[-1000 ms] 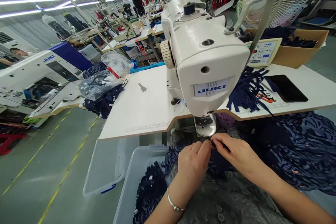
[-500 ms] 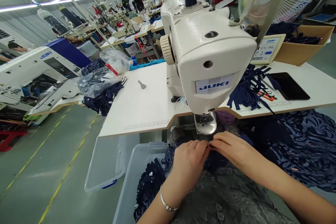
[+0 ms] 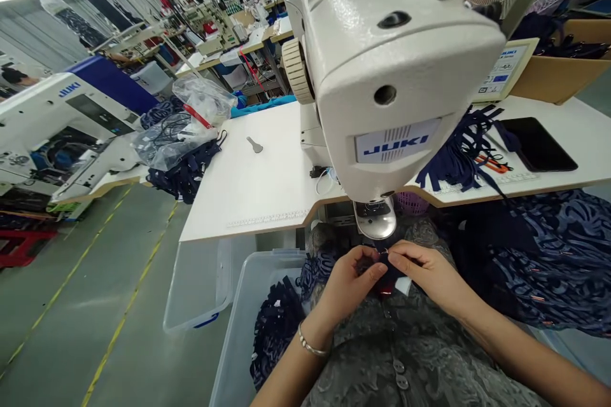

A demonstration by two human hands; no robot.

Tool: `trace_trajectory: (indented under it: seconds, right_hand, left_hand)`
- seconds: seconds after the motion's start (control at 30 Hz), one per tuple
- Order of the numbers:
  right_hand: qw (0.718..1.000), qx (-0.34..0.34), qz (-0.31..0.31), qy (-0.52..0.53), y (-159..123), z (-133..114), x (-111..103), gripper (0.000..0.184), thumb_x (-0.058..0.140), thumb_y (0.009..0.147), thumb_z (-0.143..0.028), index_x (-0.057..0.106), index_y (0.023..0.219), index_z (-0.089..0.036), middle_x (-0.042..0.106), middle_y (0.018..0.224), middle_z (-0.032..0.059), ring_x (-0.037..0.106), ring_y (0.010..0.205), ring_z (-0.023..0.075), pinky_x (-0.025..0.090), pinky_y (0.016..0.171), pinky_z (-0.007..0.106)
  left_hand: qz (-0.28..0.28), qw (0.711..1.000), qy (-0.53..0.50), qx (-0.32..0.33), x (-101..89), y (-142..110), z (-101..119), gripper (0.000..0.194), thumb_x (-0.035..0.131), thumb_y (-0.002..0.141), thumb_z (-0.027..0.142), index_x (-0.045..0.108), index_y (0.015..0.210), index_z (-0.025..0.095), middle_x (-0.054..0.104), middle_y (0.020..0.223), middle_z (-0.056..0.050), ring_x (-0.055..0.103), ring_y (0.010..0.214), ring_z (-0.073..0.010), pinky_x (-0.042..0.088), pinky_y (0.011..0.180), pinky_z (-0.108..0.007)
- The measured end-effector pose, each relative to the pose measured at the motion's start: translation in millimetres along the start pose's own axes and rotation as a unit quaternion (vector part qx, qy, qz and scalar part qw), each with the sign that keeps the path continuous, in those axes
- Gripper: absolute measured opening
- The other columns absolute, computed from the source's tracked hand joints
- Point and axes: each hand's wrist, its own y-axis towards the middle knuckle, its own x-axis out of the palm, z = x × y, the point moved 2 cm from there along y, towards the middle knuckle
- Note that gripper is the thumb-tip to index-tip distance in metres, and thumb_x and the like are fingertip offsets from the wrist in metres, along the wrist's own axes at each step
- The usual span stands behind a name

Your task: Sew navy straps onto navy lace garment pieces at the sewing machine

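Observation:
Just below the sewing machine's rounded metal end [image 3: 376, 222], my two hands meet at a small dark navy fabric piece [image 3: 384, 258]. A thin shiny bit, perhaps a ring, shows on it between the fingertips; its exact shape is too small to make out. My left hand [image 3: 352, 280], with a bracelet [image 3: 310, 343] at the wrist, pinches the piece from the left. From the right, the thumb and fingers of my right hand [image 3: 429, 272] close on it. A white tag [image 3: 403, 285] and something red [image 3: 386, 289] show beneath the hands.
The white sewing machine [image 3: 396, 89] stands over the white tabletop [image 3: 258, 184]. Navy strips [image 3: 451, 156], orange-handled snips [image 3: 494, 164] and a phone [image 3: 541, 145] lie at right. Patterned navy fabric [image 3: 558, 261] hangs below. A clear bin [image 3: 233, 324] holds dark pieces at lower left.
My view has tipped down and closer to the machine. My fingers have shifted from tight together to a looser pinch with thumbs raised, and the white tag and red bit now show.

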Motion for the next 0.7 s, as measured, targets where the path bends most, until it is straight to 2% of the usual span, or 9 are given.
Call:
trace_trajectory:
  seconds: [0.07, 0.17, 0.3, 0.37, 0.47, 0.53, 0.6, 0.7]
  right_hand:
    - [1.000, -0.024, 0.019, -0.005, -1.6, -0.9, 0.7, 0.028, 0.058, 0.091, -0.046, 0.073, 0.089, -0.022, 0.064, 0.086, 0.0033, 0.061, 0.082, 0.0192, 0.049, 0.068, 0.028]
    - [0.996, -0.074, 0.038, -0.031, -3.3, -2.8, 0.1, 0.024, 0.059, 0.092, -0.042, 0.073, 0.087, -0.023, 0.064, 0.085, 0.0038, 0.062, 0.082, 0.0192, 0.051, 0.072, 0.029]
    - [0.987, -0.126, 0.066, -0.081, -6.6, -1.6, 1.3, 0.022, 0.057, 0.094, -0.038, 0.072, 0.088, -0.023, 0.065, 0.087, 0.0049, 0.063, 0.084, 0.0200, 0.052, 0.075, 0.031]
    - [0.981, -0.142, 0.077, -0.105, -8.7, -0.4, 2.8, 0.024, 0.052, 0.096, -0.038, 0.070, 0.092, -0.023, 0.066, 0.091, 0.0059, 0.063, 0.087, 0.0203, 0.053, 0.076, 0.031]
    - [0.980, -0.130, 0.075, -0.129, -9.4, 0.5, 3.6, 0.028, 0.045, 0.099, -0.039, 0.066, 0.098, -0.022, 0.065, 0.096, 0.0072, 0.063, 0.089, 0.0206, 0.052, 0.077, 0.032]
    - [0.986, -0.094, 0.068, -0.120, -7.1, 1.1, 2.5, 0.027, 0.048, 0.097, -0.042, 0.065, 0.099, -0.022, 0.064, 0.096, 0.0068, 0.062, 0.089, 0.0210, 0.052, 0.075, 0.031]
    - [0.995, -0.058, 0.034, -0.069, -3.6, 2.2, 2.3, 0.025, 0.055, 0.093, -0.044, 0.066, 0.099, -0.022, 0.064, 0.096, 0.0058, 0.063, 0.090, 0.0213, 0.052, 0.076, 0.031]
    - [0.997, -0.048, 0.003, 0.062, 0.1, 5.8, 4.8, 0.023, 0.064, 0.088, -0.044, 0.069, 0.093, -0.022, 0.064, 0.097, 0.0046, 0.063, 0.094, 0.0209, 0.052, 0.082, 0.031]
  left_hand:
    - [0.018, 0.998, -0.062, 0.016, 3.6, 3.5, 0.3, 0.033, 0.068, 0.082, 0.048, 0.063, 0.093, 0.017, 0.059, 0.086, -0.002, 0.055, 0.077, -0.0133, 0.046, 0.070, -0.024]
    - [0.027, 0.995, -0.088, 0.032, 4.7, 5.8, 3.4, 0.033, 0.072, 0.078, 0.047, 0.062, 0.089, 0.017, 0.058, 0.089, -0.002, 0.054, 0.078, -0.0127, 0.046, 0.071, -0.025]
    - [0.045, 0.999, -0.028, 0.009, 4.7, 4.0, 8.0, 0.023, 0.065, 0.083, 0.039, 0.061, 0.084, 0.016, 0.056, 0.072, 0.002, 0.052, 0.067, -0.0110, 0.043, 0.061, -0.022]
    - [0.060, 0.998, 0.015, 0.008, 5.3, 2.5, 11.0, 0.019, 0.063, 0.085, 0.035, 0.061, 0.081, 0.016, 0.057, 0.071, 0.002, 0.053, 0.066, -0.0113, 0.043, 0.060, -0.022]
    - [0.077, 0.996, 0.049, 0.014, 7.0, -0.3, 16.0, 0.013, 0.063, 0.084, 0.028, 0.061, 0.078, 0.017, 0.060, 0.072, 0.002, 0.055, 0.068, -0.0123, 0.044, 0.061, -0.023]
    - [0.078, 0.993, 0.087, 0.026, 8.8, -2.7, 18.9, 0.010, 0.062, 0.084, 0.025, 0.061, 0.077, 0.018, 0.061, 0.071, 0.002, 0.055, 0.065, -0.0117, 0.043, 0.058, -0.022]
    - [0.080, 0.982, 0.156, 0.069, 10.9, -5.1, 21.7, 0.007, 0.060, 0.085, 0.020, 0.062, 0.078, 0.019, 0.060, 0.072, 0.002, 0.055, 0.065, -0.0116, 0.042, 0.057, -0.021]
    - [0.113, 0.939, 0.276, 0.170, 14.3, -8.2, 24.3, 0.008, 0.059, 0.087, 0.016, 0.062, 0.080, 0.019, 0.060, 0.074, 0.000, 0.057, 0.069, -0.0136, 0.043, 0.059, -0.023]
